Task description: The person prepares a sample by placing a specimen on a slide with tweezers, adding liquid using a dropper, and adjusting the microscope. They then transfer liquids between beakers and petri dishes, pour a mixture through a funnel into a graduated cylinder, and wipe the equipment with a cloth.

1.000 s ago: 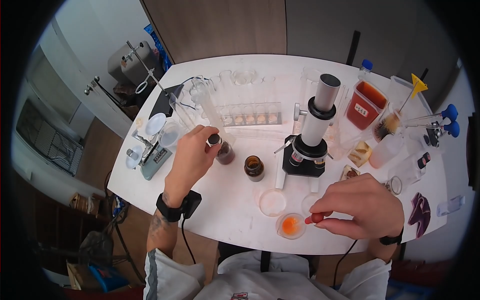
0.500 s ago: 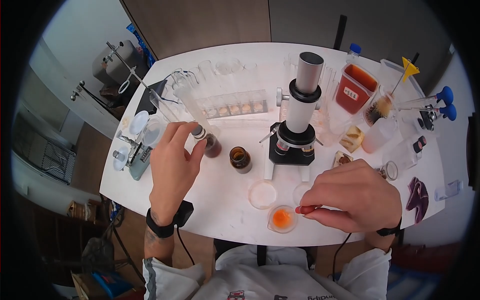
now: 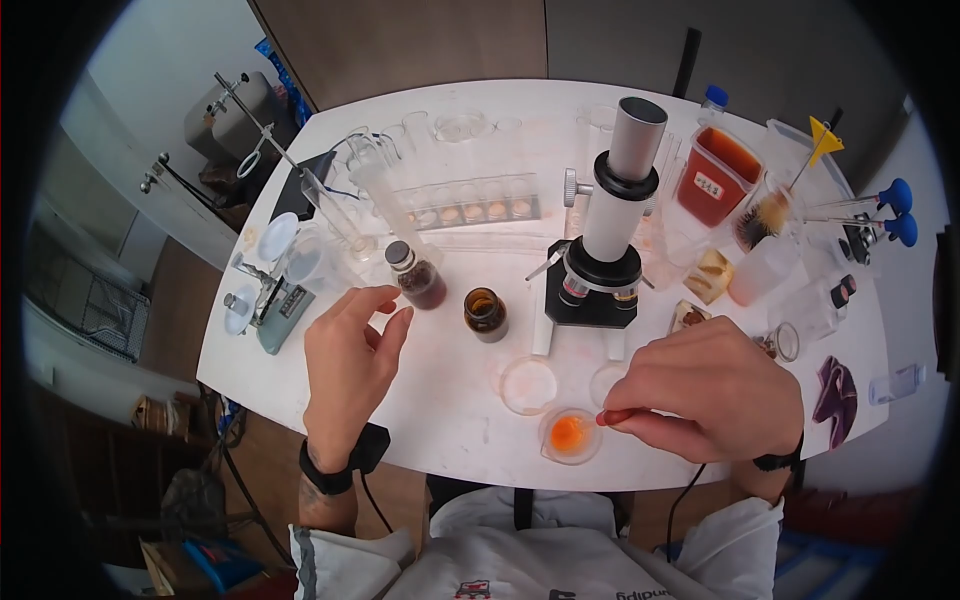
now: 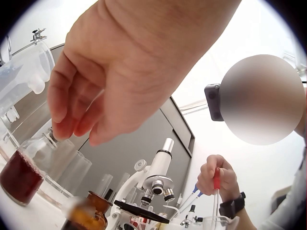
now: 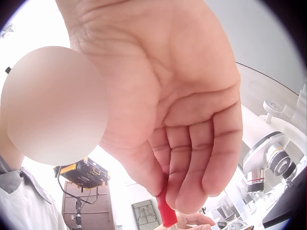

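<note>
A red-bulbed dropper [image 3: 614,416] points down at a beaker [image 3: 572,460] (orange inside); a capped bottle [image 3: 422,287] of dark-red liquid stands upright.

Over the feed I'm seeing the bulb [image 5: 166,215] looking smooth and rubbery, its tube [image 4: 215,203] looking like clear glass. The bottle [image 3: 422,288] and jar [image 3: 487,318] are showing as glossy glass. The microscope [image 3: 610,225] is gleaming like smooth metal, the tabletop [image 3: 440,410] is looking smooth, the cloth [image 3: 833,400] is reading as matt fabric, and the cabinet [image 3: 430,45] is showing wood grain.
</note>
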The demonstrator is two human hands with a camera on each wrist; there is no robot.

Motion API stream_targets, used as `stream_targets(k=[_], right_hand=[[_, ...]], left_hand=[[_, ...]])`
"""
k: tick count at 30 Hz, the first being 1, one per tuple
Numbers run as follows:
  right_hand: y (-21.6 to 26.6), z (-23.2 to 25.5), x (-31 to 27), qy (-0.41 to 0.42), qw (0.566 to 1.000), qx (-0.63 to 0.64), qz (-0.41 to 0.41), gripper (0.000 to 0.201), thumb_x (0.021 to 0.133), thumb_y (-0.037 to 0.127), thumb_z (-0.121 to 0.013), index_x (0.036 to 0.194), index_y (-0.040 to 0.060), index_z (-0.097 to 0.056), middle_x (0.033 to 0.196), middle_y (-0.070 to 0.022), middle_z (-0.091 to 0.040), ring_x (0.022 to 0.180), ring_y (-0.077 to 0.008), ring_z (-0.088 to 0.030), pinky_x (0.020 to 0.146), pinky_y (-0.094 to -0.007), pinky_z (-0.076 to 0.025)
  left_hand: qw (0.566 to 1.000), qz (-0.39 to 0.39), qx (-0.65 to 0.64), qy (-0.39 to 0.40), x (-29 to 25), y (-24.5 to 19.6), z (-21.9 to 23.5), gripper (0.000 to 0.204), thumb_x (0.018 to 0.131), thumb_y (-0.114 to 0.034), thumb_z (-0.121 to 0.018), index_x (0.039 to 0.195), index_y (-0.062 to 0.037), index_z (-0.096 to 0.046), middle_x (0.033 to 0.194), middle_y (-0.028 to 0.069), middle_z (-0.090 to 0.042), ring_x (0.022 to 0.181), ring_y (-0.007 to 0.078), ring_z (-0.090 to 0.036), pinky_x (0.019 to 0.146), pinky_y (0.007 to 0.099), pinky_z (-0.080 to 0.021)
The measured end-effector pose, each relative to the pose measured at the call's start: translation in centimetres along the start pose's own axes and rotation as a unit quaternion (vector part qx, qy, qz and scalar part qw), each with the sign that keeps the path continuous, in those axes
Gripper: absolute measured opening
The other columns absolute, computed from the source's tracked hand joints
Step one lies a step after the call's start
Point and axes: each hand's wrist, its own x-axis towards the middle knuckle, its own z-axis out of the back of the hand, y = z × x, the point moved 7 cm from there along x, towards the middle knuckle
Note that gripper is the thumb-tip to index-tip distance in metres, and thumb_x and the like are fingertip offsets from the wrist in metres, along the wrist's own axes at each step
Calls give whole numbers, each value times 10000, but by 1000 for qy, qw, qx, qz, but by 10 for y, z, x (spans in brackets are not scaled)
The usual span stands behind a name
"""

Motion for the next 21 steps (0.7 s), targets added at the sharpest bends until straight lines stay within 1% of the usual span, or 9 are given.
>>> stream_targets(k=[1,4,7,10,13,14,16,19,21], right_hand=[[-1,0,0,-6,1000,1,-1,170,799,98,-830,923,77,-715,771,-64,-688,635,-257,-659,534,-336,-478],[-2,4,1,-17,999,41,-14,187,775,70,-829,928,73,-722,762,-48,-701,624,-234,-669,543,-303,-483],[4,15,-2,-49,998,50,0,207,752,34,-812,940,41,-727,746,-56,-709,612,-218,-671,558,-283,-486],[12,34,-7,-167,984,51,20,249,772,38,-824,1008,36,-743,782,-73,-737,660,-212,-724,558,-270,-532],[16,39,-8,-273,961,0,41,295,750,-20,-818,1036,5,-748,775,-92,-747,665,-206,-737,572,-254,-545],[16,35,-3,-294,955,-10,33,289,758,-33,-819,1033,17,-748,779,-85,-734,641,-201,-714,555,-256,-523],[12,21,7,-308,949,-53,36,287,769,-29,-822,1041,25,-747,777,-78,-721,618,-198,-687,539,-264,-501],[-4,-1,20,-295,951,-92,6,274,802,0,-819,1062,38,-741,774,-64,-696,582,-191,-639,512,-278,-463],[-13,-13,29,-270,957,-102,-22,261,817,5,-809,1067,35,-738,776,-62,-697,579,-187,-636,509,-276,-462]], left_hand=[[1000,-2,-3,-1,0,0,0,170,893,-48,-759,1047,18,-730,856,95,-738,518,133,-612,514,277,-474],[1000,-2,-8,-2,-2,1,-1,132,912,-54,-741,1015,28,-727,796,90,-723,521,130,-615,510,281,-474],[1000,19,-21,-6,-5,16,-5,103,912,-106,-751,940,-10,-729,766,122,-701,561,232,-657,548,319,-502],[998,44,19,28,-5,17,-4,96,917,-97,-740,898,-6,-717,753,135,-698,581,264,-662,565,330,-515],[998,53,11,24,-6,21,-6,104,909,-102,-744,872,-11,-709,738,132,-697,577,275,-660,566,351,-512],[999,46,-5,13,-7,20,-6,115,907,-106,-746,857,-12,-704,722,132,-690,577,281,-657,562,358,-506],[998,35,-43,-14,-9,16,-8,139,903,-115,-749,827,-13,-693,690,133,-676,576,294,-652,553,372,-494],[999,23,-25,-1,-14,22,-14,169,904,-153,-757,813,-24,-697,691,125,-678,583,301,-652,549,383,-486],[999,21,-5,36,-18,21,-16,156,897,-146,-773,846,-9,-719,683,133,-686,559,259,-655,549,350,-492]])
